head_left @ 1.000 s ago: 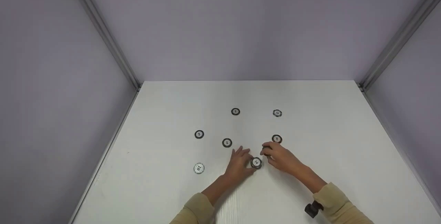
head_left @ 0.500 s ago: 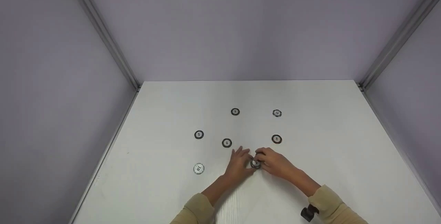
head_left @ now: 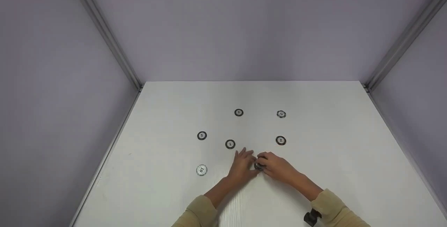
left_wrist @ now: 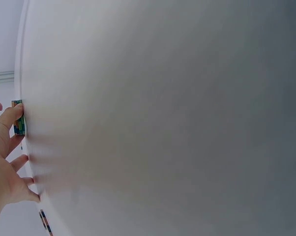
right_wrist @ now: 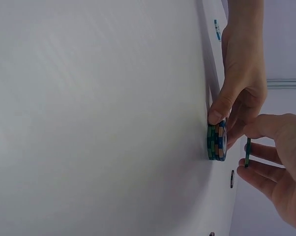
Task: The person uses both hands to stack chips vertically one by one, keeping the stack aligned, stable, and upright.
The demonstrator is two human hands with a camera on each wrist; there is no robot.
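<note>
six loose chips point(head_left: 230, 144), perhaps one stack point(right_wrist: 217, 141)

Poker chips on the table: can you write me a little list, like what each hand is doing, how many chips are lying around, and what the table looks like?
left hand: thumb rests against the side of the chip stack, fingers straight on the table
right hand: pinches a single chip just above the stack, not yet touching it
stack: short pile of chips, flat on the table
loose chips: six single ones lying flat, including a pale chip off to the left
table: white, with pale purple walls around it
</note>
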